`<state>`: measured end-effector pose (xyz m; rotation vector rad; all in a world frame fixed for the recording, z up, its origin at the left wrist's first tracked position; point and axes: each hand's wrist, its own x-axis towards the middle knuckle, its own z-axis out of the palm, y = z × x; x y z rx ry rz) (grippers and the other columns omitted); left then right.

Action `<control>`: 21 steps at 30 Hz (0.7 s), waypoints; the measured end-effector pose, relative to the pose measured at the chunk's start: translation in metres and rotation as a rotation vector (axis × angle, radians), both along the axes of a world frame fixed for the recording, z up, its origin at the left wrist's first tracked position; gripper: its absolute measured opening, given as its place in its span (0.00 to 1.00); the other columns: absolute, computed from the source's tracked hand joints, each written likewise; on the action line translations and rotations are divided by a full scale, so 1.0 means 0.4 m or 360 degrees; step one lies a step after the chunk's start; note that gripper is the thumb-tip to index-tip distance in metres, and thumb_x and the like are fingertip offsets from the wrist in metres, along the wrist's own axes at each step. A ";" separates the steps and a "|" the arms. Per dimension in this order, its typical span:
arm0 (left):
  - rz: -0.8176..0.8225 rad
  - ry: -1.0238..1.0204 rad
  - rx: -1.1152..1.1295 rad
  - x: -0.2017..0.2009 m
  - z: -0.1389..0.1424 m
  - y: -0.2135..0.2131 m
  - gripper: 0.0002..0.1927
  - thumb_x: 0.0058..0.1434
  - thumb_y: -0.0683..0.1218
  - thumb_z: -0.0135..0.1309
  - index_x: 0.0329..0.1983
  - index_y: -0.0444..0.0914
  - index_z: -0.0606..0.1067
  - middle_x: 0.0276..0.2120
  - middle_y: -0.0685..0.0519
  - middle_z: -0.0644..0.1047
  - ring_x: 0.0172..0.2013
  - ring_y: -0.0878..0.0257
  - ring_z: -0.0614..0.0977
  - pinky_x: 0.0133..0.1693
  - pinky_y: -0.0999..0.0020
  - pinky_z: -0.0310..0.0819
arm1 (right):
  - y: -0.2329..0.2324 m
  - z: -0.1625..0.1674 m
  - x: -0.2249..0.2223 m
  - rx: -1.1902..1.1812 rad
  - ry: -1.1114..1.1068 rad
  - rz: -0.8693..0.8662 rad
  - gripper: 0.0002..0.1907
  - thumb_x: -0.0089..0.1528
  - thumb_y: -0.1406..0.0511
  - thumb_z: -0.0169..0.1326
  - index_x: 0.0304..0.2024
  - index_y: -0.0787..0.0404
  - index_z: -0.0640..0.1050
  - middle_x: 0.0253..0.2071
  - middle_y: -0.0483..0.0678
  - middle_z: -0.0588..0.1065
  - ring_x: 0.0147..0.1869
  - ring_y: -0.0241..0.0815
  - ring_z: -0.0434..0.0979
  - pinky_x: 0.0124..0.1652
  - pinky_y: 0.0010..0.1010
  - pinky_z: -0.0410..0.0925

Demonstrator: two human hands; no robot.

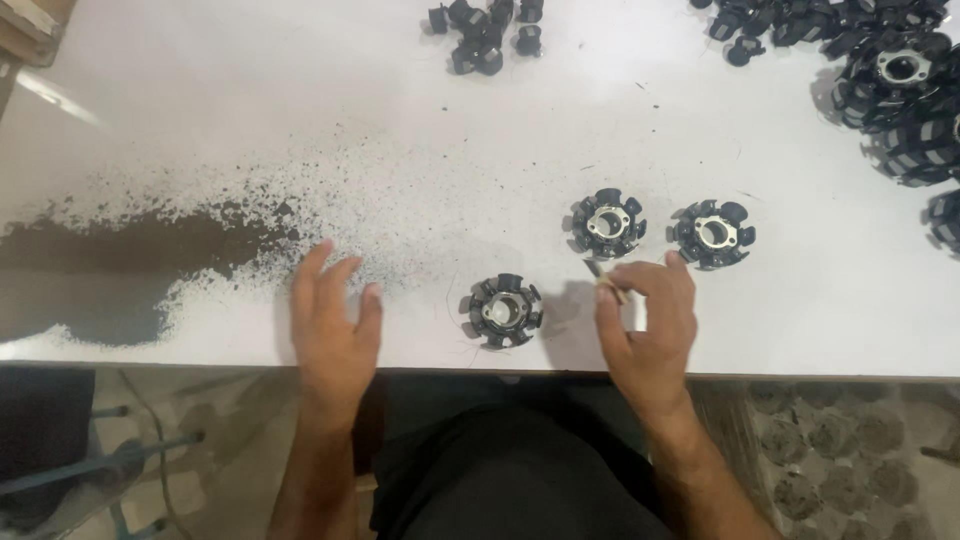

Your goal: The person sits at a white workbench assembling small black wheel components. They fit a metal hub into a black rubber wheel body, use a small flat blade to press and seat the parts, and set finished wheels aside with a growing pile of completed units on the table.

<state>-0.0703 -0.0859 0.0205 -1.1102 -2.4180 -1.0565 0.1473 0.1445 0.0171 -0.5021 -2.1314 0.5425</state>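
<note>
Currently the left hand (335,325) lies flat and empty on the tabletop (480,150), the right hand (650,320) pinches a small stick-like tool (605,279) just beside the nearest black stator core (502,311), which could skid if prodded unbraced.

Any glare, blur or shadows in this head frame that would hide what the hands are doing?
Head view: even light, with a glare streak at the white table's far left; soft shadows beside the nearest black ring part; right hand slightly blurred around a thin tool; left hand sharp.
</note>
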 end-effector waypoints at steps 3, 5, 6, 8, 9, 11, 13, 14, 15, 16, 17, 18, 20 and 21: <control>0.0050 -0.0060 0.0185 -0.020 -0.002 -0.046 0.20 0.65 0.42 0.61 0.57 0.30 0.73 0.65 0.39 0.71 0.65 0.45 0.73 0.66 0.51 0.70 | 0.029 -0.002 0.073 -0.0155 -0.0311 -0.0076 0.07 0.64 0.68 0.60 0.43 0.61 0.77 0.42 0.49 0.78 0.49 0.48 0.78 0.67 0.51 0.65; 0.0112 -0.0119 0.0176 0.007 -0.004 -0.057 0.21 0.64 0.42 0.61 0.59 0.31 0.73 0.65 0.42 0.71 0.65 0.46 0.74 0.67 0.51 0.70 | 0.031 -0.009 0.104 -0.0162 -0.0531 -0.0054 0.08 0.60 0.66 0.62 0.41 0.60 0.79 0.44 0.52 0.78 0.51 0.54 0.76 0.56 0.48 0.67; 0.0061 -0.0219 0.0166 0.030 -0.004 -0.051 0.24 0.63 0.44 0.62 0.59 0.31 0.72 0.65 0.41 0.70 0.64 0.46 0.74 0.65 0.51 0.72 | 0.032 -0.011 0.114 -0.0112 -0.0438 -0.0119 0.09 0.62 0.66 0.62 0.43 0.61 0.79 0.46 0.52 0.78 0.54 0.54 0.76 0.60 0.49 0.66; -0.0049 -0.0396 0.0168 0.083 -0.009 0.000 0.29 0.60 0.48 0.64 0.61 0.33 0.70 0.65 0.39 0.68 0.63 0.47 0.73 0.61 0.51 0.75 | 0.041 -0.013 0.120 0.0012 -0.0228 -0.0247 0.10 0.66 0.66 0.61 0.48 0.62 0.78 0.50 0.53 0.76 0.61 0.54 0.76 0.68 0.51 0.64; -0.0239 -0.0188 0.0114 0.110 -0.011 0.035 0.32 0.58 0.51 0.66 0.61 0.34 0.69 0.65 0.38 0.67 0.65 0.45 0.70 0.64 0.46 0.68 | 0.061 -0.007 0.122 0.0055 -0.0254 -0.0276 0.11 0.65 0.65 0.62 0.48 0.62 0.78 0.52 0.54 0.76 0.63 0.55 0.74 0.68 0.50 0.64; -0.0494 0.0059 -0.0110 0.163 -0.008 0.104 0.38 0.53 0.56 0.67 0.61 0.34 0.68 0.65 0.34 0.64 0.66 0.41 0.63 0.65 0.38 0.57 | 0.108 0.004 0.117 0.0121 -0.0299 -0.0331 0.12 0.65 0.64 0.64 0.48 0.61 0.79 0.55 0.55 0.75 0.67 0.57 0.72 0.66 0.49 0.65; -0.0565 0.0079 -0.0305 0.188 0.004 0.164 0.42 0.50 0.58 0.68 0.62 0.33 0.67 0.64 0.32 0.62 0.64 0.39 0.61 0.61 0.36 0.54 | 0.165 0.011 0.102 0.0262 -0.0437 -0.0448 0.19 0.58 0.62 0.68 0.48 0.64 0.79 0.60 0.63 0.71 0.68 0.65 0.67 0.63 0.52 0.62; -0.0576 0.0060 -0.0342 0.194 0.012 0.189 0.43 0.50 0.57 0.68 0.64 0.33 0.66 0.64 0.32 0.62 0.64 0.40 0.62 0.61 0.38 0.55 | 0.192 0.015 0.099 0.0330 -0.0511 -0.0521 0.23 0.55 0.61 0.70 0.48 0.65 0.79 0.62 0.66 0.69 0.69 0.69 0.64 0.62 0.54 0.60; -0.0588 0.0044 -0.0382 0.198 0.021 0.206 0.43 0.51 0.57 0.68 0.65 0.33 0.66 0.64 0.33 0.62 0.63 0.40 0.62 0.60 0.39 0.56 | 0.215 0.015 0.094 0.0191 -0.0557 -0.0511 0.24 0.55 0.61 0.70 0.48 0.65 0.79 0.62 0.67 0.69 0.69 0.69 0.65 0.61 0.54 0.62; -0.0600 -0.0063 -0.0459 0.196 0.032 0.220 0.43 0.52 0.56 0.68 0.67 0.34 0.65 0.63 0.35 0.64 0.62 0.42 0.64 0.60 0.42 0.59 | 0.235 0.012 0.084 0.0058 -0.0592 -0.0495 0.24 0.55 0.61 0.71 0.49 0.64 0.78 0.62 0.67 0.68 0.69 0.68 0.65 0.61 0.53 0.63; -0.0609 -0.0164 -0.0534 0.188 0.042 0.235 0.43 0.54 0.55 0.67 0.68 0.34 0.64 0.61 0.38 0.65 0.62 0.44 0.65 0.61 0.45 0.61 | 0.251 0.012 0.079 -0.0073 -0.0619 -0.0477 0.25 0.55 0.60 0.71 0.49 0.63 0.77 0.62 0.67 0.68 0.69 0.68 0.66 0.61 0.52 0.64; -0.0618 -0.0259 -0.0608 0.182 0.054 0.249 0.44 0.55 0.55 0.67 0.70 0.35 0.62 0.60 0.40 0.66 0.61 0.45 0.66 0.61 0.47 0.63 | 0.258 0.010 0.078 -0.0078 -0.0585 -0.0514 0.24 0.53 0.61 0.72 0.46 0.63 0.77 0.62 0.67 0.68 0.68 0.67 0.67 0.60 0.52 0.64; -0.0734 -0.0232 -0.0416 0.174 0.077 0.287 0.47 0.52 0.56 0.68 0.70 0.34 0.60 0.59 0.40 0.67 0.58 0.46 0.68 0.59 0.49 0.65 | 0.248 0.006 0.077 -0.0095 -0.0537 -0.0573 0.22 0.51 0.62 0.74 0.41 0.62 0.77 0.63 0.65 0.69 0.65 0.66 0.68 0.59 0.52 0.65; -0.0779 -0.0240 -0.0327 0.176 0.087 0.306 0.49 0.51 0.57 0.68 0.69 0.33 0.59 0.58 0.39 0.68 0.57 0.46 0.69 0.58 0.49 0.66 | 0.239 0.007 0.076 -0.0190 -0.0358 -0.0519 0.22 0.53 0.62 0.73 0.42 0.61 0.76 0.63 0.63 0.69 0.66 0.62 0.70 0.59 0.48 0.68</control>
